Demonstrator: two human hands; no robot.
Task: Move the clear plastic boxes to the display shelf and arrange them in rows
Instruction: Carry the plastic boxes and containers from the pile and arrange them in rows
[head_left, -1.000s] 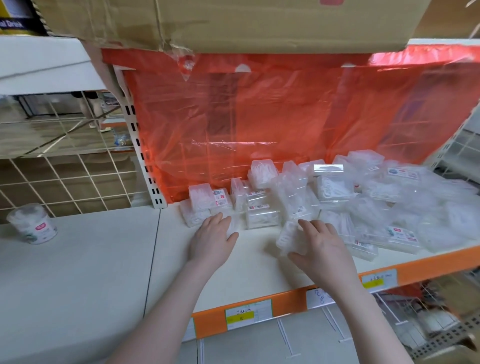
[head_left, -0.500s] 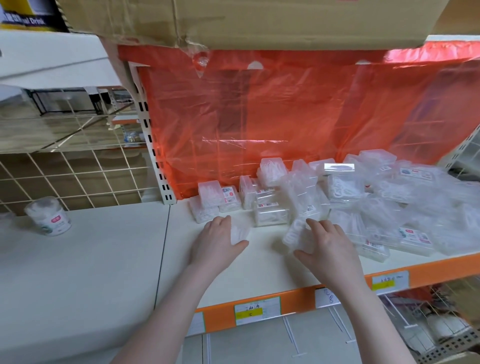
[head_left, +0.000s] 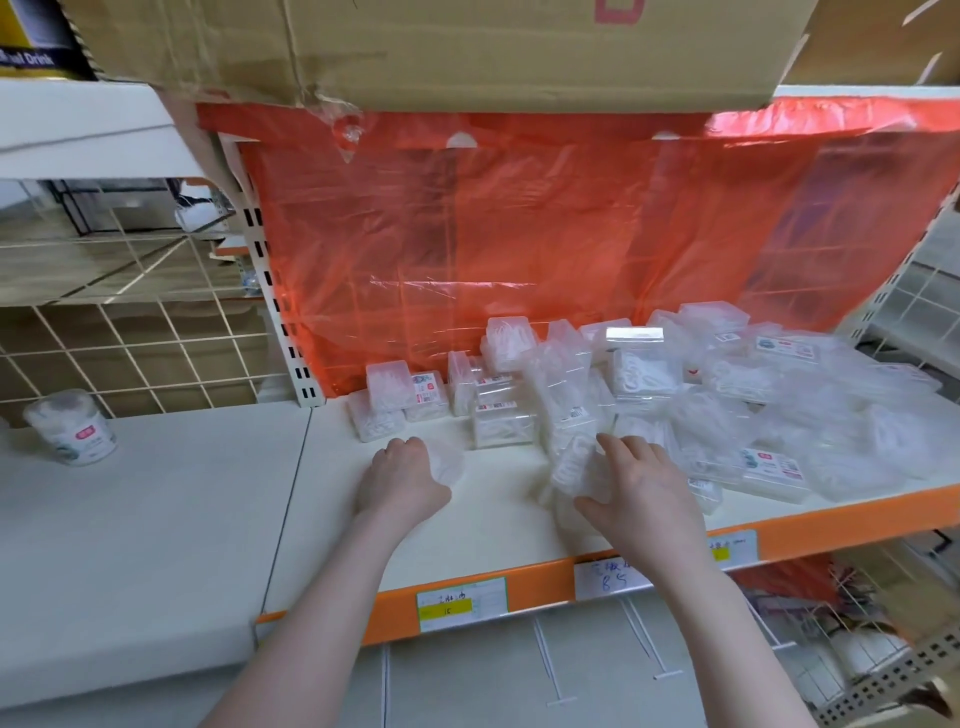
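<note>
1. Left hand (head_left: 402, 480) curled over a small clear plastic box (head_left: 448, 461) on the white shelf (head_left: 498, 512).
2. Right hand (head_left: 647, 496) grips a ribbed clear box (head_left: 571, 462).
3. Glossy heap of boxes (head_left: 753, 405) beyond right fingertips, uncountable; two price tags.

A round tub (head_left: 70, 427) with a red-and-white label stands alone on the white counter (head_left: 130, 519) at the left, in front of a wire grid panel (head_left: 130, 353). A red plastic sheet (head_left: 519, 234) hangs across the back, below a cardboard carton (head_left: 441, 47) overhead. Yellow-and-white price tags (head_left: 461, 603) sit on the orange front edge.
</note>
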